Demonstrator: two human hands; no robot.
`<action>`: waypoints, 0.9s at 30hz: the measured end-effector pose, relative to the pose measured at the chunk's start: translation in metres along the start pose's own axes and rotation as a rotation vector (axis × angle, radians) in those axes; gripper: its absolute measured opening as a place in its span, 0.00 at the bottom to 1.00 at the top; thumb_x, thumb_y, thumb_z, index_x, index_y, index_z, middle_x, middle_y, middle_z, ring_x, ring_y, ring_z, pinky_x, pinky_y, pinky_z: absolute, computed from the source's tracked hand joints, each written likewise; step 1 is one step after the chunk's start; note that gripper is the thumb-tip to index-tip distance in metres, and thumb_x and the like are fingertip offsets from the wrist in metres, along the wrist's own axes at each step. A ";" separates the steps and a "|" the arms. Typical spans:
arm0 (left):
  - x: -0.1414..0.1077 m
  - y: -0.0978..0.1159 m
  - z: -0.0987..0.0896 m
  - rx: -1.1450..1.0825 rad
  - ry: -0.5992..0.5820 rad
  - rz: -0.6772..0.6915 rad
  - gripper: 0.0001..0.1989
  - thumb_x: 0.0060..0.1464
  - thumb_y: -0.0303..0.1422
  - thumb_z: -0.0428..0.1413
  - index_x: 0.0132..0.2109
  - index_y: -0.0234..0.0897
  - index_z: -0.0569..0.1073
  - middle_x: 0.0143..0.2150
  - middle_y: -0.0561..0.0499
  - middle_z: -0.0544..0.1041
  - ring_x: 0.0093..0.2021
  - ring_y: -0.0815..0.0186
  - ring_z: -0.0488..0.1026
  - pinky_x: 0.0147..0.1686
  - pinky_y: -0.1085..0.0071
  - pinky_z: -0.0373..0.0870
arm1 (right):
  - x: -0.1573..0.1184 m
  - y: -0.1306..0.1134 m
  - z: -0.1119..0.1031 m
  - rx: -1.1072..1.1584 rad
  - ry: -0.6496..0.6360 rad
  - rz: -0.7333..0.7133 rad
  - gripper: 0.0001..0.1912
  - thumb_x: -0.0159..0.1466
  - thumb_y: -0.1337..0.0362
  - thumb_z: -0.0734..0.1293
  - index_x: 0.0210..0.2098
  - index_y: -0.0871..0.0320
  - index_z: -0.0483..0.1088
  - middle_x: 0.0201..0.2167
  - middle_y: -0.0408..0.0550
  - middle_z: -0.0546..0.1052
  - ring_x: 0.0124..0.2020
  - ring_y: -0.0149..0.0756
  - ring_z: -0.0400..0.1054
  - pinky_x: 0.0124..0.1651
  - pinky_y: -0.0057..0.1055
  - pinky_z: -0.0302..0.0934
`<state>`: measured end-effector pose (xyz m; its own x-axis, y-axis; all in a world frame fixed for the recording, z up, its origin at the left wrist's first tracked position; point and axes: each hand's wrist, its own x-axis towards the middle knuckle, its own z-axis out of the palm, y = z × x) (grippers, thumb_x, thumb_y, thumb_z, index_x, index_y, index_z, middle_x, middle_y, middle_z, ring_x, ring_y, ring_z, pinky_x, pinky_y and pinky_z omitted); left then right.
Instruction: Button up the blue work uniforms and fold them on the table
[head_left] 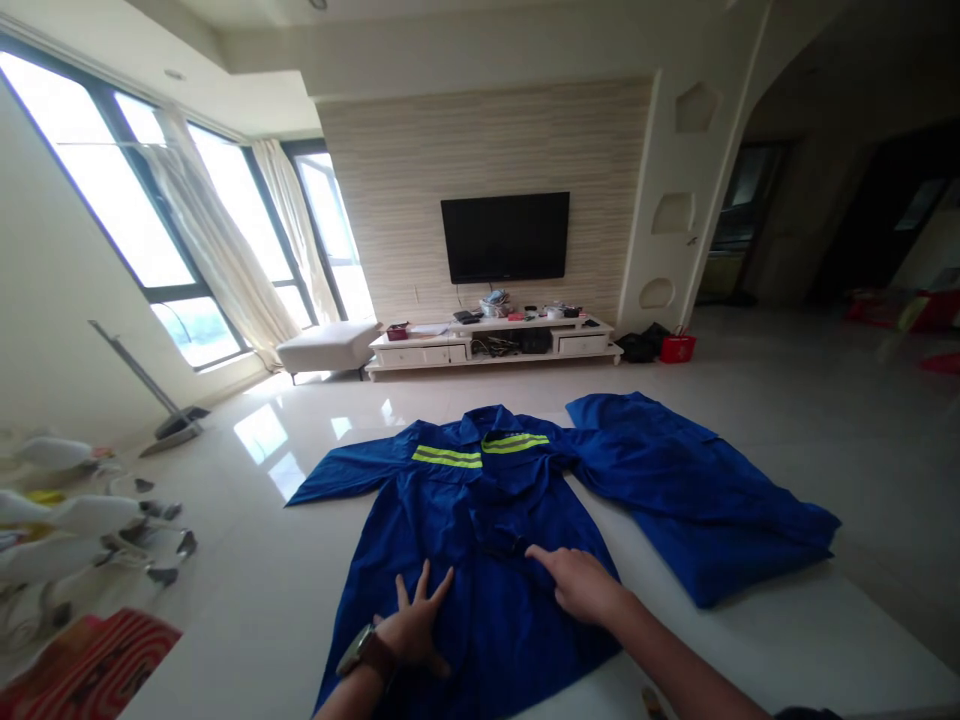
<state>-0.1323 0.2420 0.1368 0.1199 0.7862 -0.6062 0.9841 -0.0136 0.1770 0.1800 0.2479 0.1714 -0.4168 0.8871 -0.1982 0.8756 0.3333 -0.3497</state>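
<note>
A blue jacket (442, 500) with yellow-green and grey reflective strips across the chest lies spread on a white table (247, 620), its collar toward the far edge. My left hand (416, 625), with a watch on the wrist, rests on the lower left part of the jacket with fingers spread. Over the lower right front is my right hand (581, 583), its index finger stretched toward the middle of the jacket and the other fingers curled in; whether it pinches any cloth is too small to tell. Folded blue cloth (705, 500) lies at the right, partly under the jacket's sleeve.
Beyond the table are a television (506, 237), a low white cabinet (427, 352) with small items, a grey ottoman (330, 347) and a red bag (678, 347). A dustpan (172, 432) and white chair-like objects (67, 520) stand at the left.
</note>
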 end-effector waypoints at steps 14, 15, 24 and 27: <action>0.005 0.033 -0.010 0.062 -0.014 0.023 0.61 0.45 0.46 0.66 0.76 0.47 0.38 0.76 0.33 0.27 0.70 0.21 0.35 0.59 0.28 0.56 | -0.005 0.020 -0.047 0.239 -0.272 0.009 0.08 0.53 0.68 0.66 0.31 0.56 0.76 0.30 0.42 0.78 0.31 0.35 0.71 0.33 0.26 0.57; 0.002 0.032 -0.008 0.075 -0.015 0.021 0.60 0.46 0.46 0.65 0.76 0.44 0.39 0.76 0.29 0.29 0.70 0.22 0.39 0.60 0.30 0.56 | -0.005 0.021 -0.044 0.280 -0.387 0.008 0.09 0.54 0.65 0.67 0.35 0.56 0.77 0.31 0.42 0.79 0.30 0.34 0.72 0.32 0.26 0.58; -0.009 0.033 -0.008 0.049 0.057 0.060 0.50 0.51 0.46 0.63 0.75 0.47 0.47 0.77 0.33 0.40 0.72 0.27 0.43 0.60 0.28 0.56 | 0.018 0.034 -0.007 -0.033 0.006 0.143 0.32 0.63 0.58 0.66 0.65 0.57 0.63 0.61 0.60 0.69 0.58 0.52 0.68 0.56 0.40 0.61; -0.015 0.038 -0.010 0.036 -0.002 0.098 0.59 0.45 0.49 0.67 0.76 0.46 0.43 0.77 0.33 0.34 0.71 0.24 0.38 0.62 0.30 0.54 | 0.021 0.031 0.004 -0.080 -0.078 0.132 0.36 0.62 0.58 0.67 0.68 0.55 0.60 0.62 0.59 0.69 0.60 0.56 0.65 0.57 0.44 0.61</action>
<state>-0.0982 0.2355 0.1606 0.2165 0.7784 -0.5892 0.9716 -0.1127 0.2082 0.1975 0.2762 0.1526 -0.3121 0.8983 -0.3093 0.9392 0.2427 -0.2428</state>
